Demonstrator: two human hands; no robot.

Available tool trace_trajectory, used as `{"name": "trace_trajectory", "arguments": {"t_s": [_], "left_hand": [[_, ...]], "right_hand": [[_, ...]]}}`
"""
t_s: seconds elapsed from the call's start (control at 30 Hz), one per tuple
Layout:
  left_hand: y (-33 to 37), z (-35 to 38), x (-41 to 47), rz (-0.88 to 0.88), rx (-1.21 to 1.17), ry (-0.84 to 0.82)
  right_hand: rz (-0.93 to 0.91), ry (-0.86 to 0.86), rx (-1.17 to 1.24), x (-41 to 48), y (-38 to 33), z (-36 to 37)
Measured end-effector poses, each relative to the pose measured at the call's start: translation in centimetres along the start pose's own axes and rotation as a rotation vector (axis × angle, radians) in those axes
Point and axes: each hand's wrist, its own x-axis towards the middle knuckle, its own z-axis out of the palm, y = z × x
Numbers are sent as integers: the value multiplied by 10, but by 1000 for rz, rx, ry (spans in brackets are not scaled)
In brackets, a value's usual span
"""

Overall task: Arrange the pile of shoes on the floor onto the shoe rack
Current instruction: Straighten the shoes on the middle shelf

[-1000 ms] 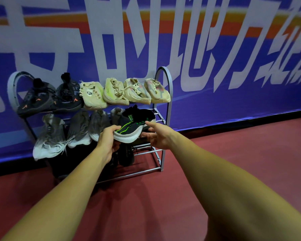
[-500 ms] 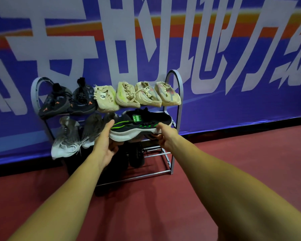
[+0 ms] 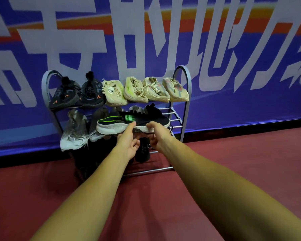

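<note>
While both hands hold it from below, the black sneaker with green stripes (image 3: 146,120) lies sideways across the front of the middle shelf of the shoe rack (image 3: 180,67), over its right half. Its long axis runs left to right, parallel to the shelf rails, with its white sole facing the camera. The thicker end of the sole, beside the green stripes, is at the left, and the slimmer, plain black end points right toward the rack's arched end post. Whether the sole already rests on the rails cannot be told.

The left hand (image 3: 128,142) grips near the middle of the shoe, thumb up against the sole edge and fingers curled beneath. The right hand (image 3: 159,136), just beside it, pinches the sole, thumb on the rim and fingers tucked under.

On the top shelf sit two dark sneakers with orange marks (image 3: 76,94) and four beige sneakers (image 3: 146,90). Grey shoes (image 3: 75,129) fill the left of the middle shelf, and black shoes (image 3: 142,152) stand on the bottom one. Behind the rack hangs a blue banner (image 3: 233,108), above a red floor (image 3: 233,162).
</note>
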Motion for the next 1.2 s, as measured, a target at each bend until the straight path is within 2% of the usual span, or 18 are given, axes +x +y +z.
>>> {"name": "trace_trajectory", "arguments": {"t_s": [0.1,0.33,0.53,0.63,0.8,0.97,1.2], "left_hand": [[3,-4,2,-4,-16,20],[7,-25,9,-61,-14,22],[10,-22,13,40,45,-37],[0,-12,15,99,132,-32],[-11,3,17,165,234,-46],[-14,18,17,142,369,-154],[-35,44,34,196,415,-152]], "right_hand": [[17,-8,-13,3,-2,-6],[-94,196,-179,19,-13,-35],[-65,34,-388,19,-30,-62],[-43,9,-450,15,-31,-67],[129,-89,-584,10,-28,-78],[215,-235,-487,14,-32,-90],[105,-178,-299,27,-42,-108]]}}
